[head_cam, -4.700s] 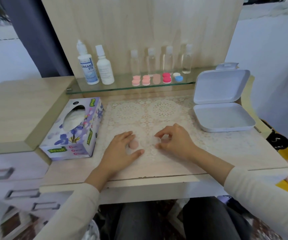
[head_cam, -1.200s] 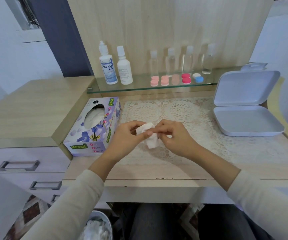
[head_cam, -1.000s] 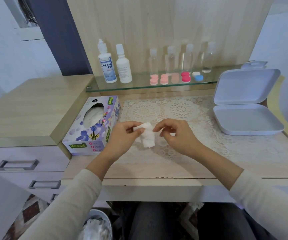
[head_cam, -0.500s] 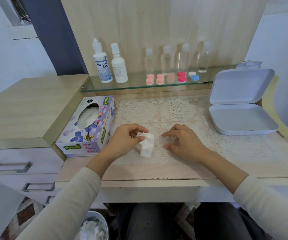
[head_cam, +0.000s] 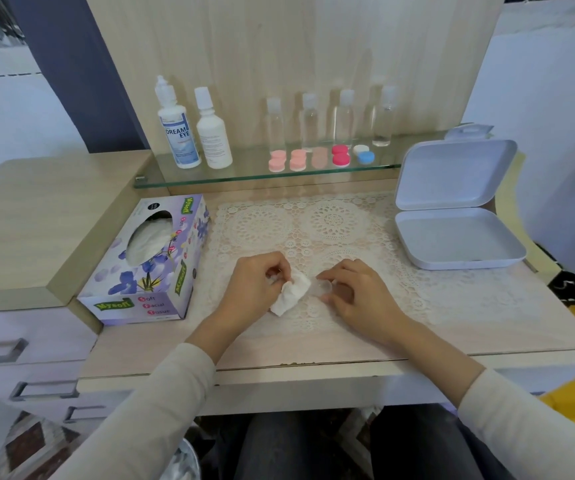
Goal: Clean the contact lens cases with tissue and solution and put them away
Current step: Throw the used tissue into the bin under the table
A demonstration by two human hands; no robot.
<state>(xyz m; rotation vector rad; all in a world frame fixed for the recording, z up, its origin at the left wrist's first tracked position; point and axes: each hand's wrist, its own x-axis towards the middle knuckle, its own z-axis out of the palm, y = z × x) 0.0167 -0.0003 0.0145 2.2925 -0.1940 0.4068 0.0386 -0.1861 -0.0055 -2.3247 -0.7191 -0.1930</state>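
My left hand grips a crumpled white tissue just above the lace mat. A small gap to its right, the fingertips of my right hand pinch a small translucent lens case piece that lies on the mat. Several more lens cases stand in a row on the glass shelf: pale pink ones, a magenta one and a white and blue one. Two solution bottles stand at the shelf's left end.
A flowered tissue box lies left of the mat. An open white hinged box sits at the right, its lid upright. Several small clear bottles line the back of the shelf. A bin with used tissues stands under the desk.
Both hands have come down from mid-air to the mat and moved apart. The tissue stayed in my left hand; my right hand now holds the small clear piece down on the mat.
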